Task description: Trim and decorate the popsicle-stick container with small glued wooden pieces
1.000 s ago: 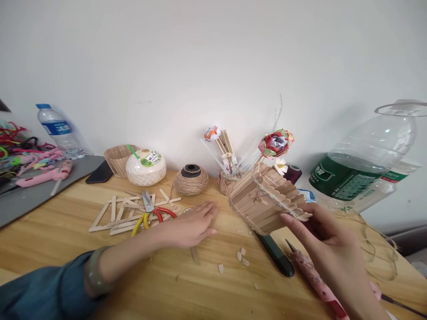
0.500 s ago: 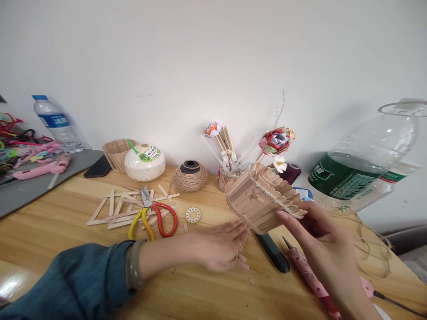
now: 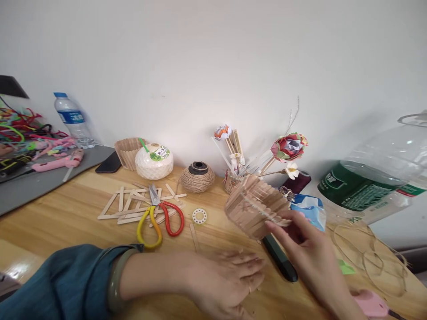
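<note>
My right hand pinches the rim of a small basket made of wooden craft sticks, which is tilted and held above the table, with a glittery cord around it. My left hand lies palm down near the wooden tabletop, fingers stretched and slightly blurred, holding nothing. Below the basket rests a dark green and black utility-knife-like tool. Left of my left hand are scissors with one yellow and one red handle, and a single craft stick.
Loose craft sticks, a twine spool, a white wrapped coconut and a second stick basket stand at back left. Paper flowers rise behind the held basket. A large plastic bottle and a pink glue gun are at right.
My left hand has moved nearer and slightly right across the table. My right hand still holds the basket, now turned a little. The camera view has shifted left.
</note>
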Demonstrator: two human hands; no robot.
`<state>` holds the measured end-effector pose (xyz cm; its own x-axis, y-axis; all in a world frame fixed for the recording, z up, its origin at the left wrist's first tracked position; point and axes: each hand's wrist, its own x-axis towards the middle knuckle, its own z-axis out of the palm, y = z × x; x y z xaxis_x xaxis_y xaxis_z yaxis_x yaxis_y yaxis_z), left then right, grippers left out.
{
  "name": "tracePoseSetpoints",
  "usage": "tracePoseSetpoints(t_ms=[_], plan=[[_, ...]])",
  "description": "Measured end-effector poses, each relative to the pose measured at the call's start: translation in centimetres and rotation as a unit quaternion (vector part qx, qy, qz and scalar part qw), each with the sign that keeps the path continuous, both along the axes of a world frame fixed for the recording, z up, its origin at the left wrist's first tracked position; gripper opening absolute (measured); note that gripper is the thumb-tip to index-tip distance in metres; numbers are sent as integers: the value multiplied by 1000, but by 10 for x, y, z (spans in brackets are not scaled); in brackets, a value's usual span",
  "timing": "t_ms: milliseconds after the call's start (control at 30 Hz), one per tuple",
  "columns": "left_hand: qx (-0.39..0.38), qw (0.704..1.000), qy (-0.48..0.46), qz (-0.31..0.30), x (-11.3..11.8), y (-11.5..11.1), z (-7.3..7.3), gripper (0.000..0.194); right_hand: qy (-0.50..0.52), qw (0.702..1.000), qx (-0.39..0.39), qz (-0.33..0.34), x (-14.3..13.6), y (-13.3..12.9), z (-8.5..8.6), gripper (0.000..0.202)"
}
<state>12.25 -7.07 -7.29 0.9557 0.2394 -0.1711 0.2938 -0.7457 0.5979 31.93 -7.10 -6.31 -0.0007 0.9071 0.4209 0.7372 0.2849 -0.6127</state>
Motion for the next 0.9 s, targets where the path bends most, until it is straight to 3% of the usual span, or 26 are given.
tracePoseSetpoints(t_ms=[233, 367, 433, 567, 700, 767, 833, 900], plan=[[136, 988, -43, -58, -14, 0, 16, 49, -12, 994, -51, 98, -18, 7, -18, 18], [188, 971, -144, 22, -18, 13, 15, 25, 38, 992, -78, 90, -13, 6, -17, 51], [190, 960, -193, 75, -19, 19, 11, 16, 92, 990, -81, 64, -9, 6, -13, 56], [218, 937, -244, 124, -17, 22, 3, 26, 260, 963, -74, 15, -5, 3, 2, 57], [315, 888, -302, 141, -6, 16, 2, 31, 408, 907, -103, 34, -13, -5, 18, 69], [360, 859, -331, 152, 1, 12, 5, 28, 522, 839, -140, 58, -19, -12, 21, 63], [395, 832, -356, 155, 10, 8, 7, 22, 625, 752, -187, 92, -24, -20, 19, 59], [425, 814, -370, 143, 18, 3, 6, 19, 670, 691, -234, 135, -28, -26, 14, 61]])
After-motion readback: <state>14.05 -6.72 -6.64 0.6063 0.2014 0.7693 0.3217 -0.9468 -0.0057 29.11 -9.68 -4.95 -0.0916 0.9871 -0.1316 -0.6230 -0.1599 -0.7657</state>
